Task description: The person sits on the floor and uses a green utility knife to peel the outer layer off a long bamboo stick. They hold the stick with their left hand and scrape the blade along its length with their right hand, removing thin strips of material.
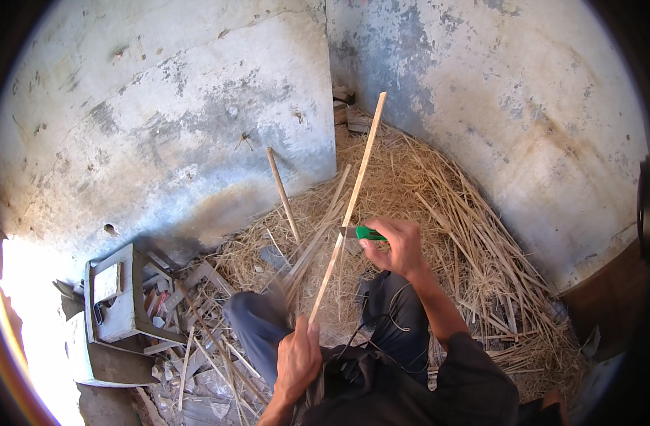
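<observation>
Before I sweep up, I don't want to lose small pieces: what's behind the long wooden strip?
Behind the strip: straw-like shavings and, near its tip, peeling wall. The left hand hides its lower end; whatever lies beneath the shavings cannot be seen.

Glare [41, 305] whites out the lower left.

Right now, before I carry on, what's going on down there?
The left hand grips the lower end of a long pale strip that slants up and away. The right hand holds a green-handled knife, its blade crossing the strip partway along. Beyond and to the right lies a heap of straw-coloured shavings and thin strips.
</observation>
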`<state>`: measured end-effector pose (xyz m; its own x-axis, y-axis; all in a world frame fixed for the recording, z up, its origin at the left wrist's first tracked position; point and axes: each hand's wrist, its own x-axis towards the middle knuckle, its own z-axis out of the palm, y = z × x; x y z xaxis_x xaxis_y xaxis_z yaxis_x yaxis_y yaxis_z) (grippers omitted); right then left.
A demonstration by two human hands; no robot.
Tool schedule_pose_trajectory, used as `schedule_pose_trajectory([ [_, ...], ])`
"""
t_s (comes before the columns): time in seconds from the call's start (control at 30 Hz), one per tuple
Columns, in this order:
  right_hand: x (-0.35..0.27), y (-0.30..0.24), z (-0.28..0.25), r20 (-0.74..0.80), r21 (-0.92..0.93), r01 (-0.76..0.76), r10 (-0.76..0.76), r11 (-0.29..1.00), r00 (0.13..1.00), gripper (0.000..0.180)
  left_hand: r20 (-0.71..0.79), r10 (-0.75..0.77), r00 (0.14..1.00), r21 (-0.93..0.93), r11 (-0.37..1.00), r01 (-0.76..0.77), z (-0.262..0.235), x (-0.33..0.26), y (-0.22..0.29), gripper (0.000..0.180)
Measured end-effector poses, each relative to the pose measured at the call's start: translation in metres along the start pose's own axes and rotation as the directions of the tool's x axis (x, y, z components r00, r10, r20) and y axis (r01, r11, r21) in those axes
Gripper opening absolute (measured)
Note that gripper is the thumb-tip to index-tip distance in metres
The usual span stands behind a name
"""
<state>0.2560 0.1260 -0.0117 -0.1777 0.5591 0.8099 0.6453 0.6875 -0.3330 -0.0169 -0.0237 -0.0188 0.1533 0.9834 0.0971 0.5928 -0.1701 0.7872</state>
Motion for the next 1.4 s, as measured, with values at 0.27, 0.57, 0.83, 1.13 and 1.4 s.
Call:
schedule_pose_trajectory([
  [0.27,0.032,0.073,-0.005,-0.057,-0.127,-0.173,0.167,0.977,0.984,0.034,0.042,-0.02,0.999,0.036,0.999,0.018,-0.003,-0.016,-0.015,0.021],
  [0.57,0.097,0.129,0.009,-0.005,-0.188,-0.23,0.233,0.955,0.972,0.04,0.017,-0.056,0.998,0.06,0.997,0.054,-0.01,-0.022,-0.03,0.025],
  [0.83,0.13,0.19,0.029,-0.089,-0.224,-0.514,0.508,0.828,0.857,0.048,-0.054,-0.112,0.992,0.068,0.991,0.116,-0.023,-0.017,-0.048,0.03],
  [1.13,0.1,0.172,0.024,0.09,-0.225,-0.512,0.541,0.829,0.836,0.05,-0.28,-0.164,0.946,0.073,0.979,0.191,-0.044,0.005,-0.061,0.035],
  [1.4,0.055,0.022,0.027,0.492,0.556,-0.654,0.431,0.514,0.757,0.043,0.242,-0.27,0.932,-0.484,0.799,0.357,-0.03,0.023,-0.041,0.056],
])
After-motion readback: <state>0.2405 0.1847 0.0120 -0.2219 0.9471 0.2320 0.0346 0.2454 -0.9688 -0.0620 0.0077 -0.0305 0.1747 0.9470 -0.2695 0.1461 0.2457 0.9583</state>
